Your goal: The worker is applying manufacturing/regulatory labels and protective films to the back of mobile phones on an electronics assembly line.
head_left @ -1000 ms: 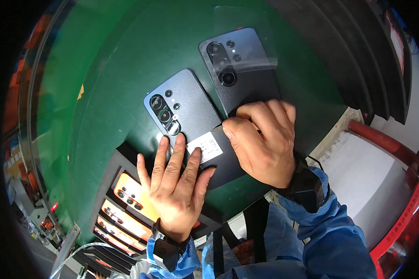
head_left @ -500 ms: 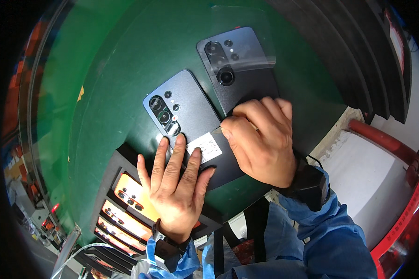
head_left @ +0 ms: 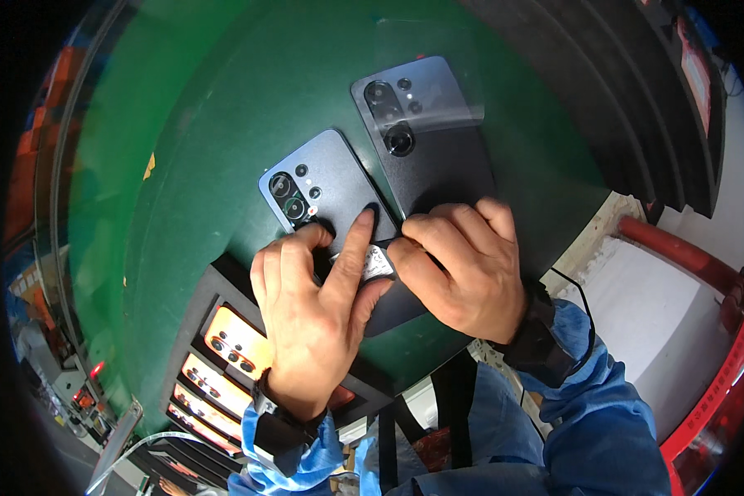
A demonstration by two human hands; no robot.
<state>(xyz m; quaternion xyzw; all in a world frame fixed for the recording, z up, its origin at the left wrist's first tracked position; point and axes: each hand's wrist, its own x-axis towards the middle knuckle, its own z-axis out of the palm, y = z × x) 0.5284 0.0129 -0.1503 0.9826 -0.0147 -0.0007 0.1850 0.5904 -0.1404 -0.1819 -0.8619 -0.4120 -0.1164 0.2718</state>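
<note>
A blue-grey phone (head_left: 332,175) lies back up, its lens cluster toward the far left. A white label (head_left: 377,263) lies on its lower part, partly hidden by fingers. My left hand (head_left: 306,310) is on this phone, forefinger stretched across the back, thumb beside the label, the other fingers bent near the lenses. My right hand (head_left: 463,269) is closed, thumb and forefinger pressed together at the label's right edge. What they pinch is hidden. Beyond the right hand lies a second dark phone (head_left: 442,161), with clear film (head_left: 450,114) over its upper part.
The phones rest on a green work surface (head_left: 198,174). At the near left a black foam tray (head_left: 192,326) holds several orange phones (head_left: 236,337). Black stepped panels (head_left: 603,91) stand at the far right. A red pipe (head_left: 678,248) and a white surface (head_left: 628,306) are on the right.
My left hand has gone from lying spread at the label to bent fingers with the forefinger farther up the phone's back. The right hand stays pinched at the label's edge.
</note>
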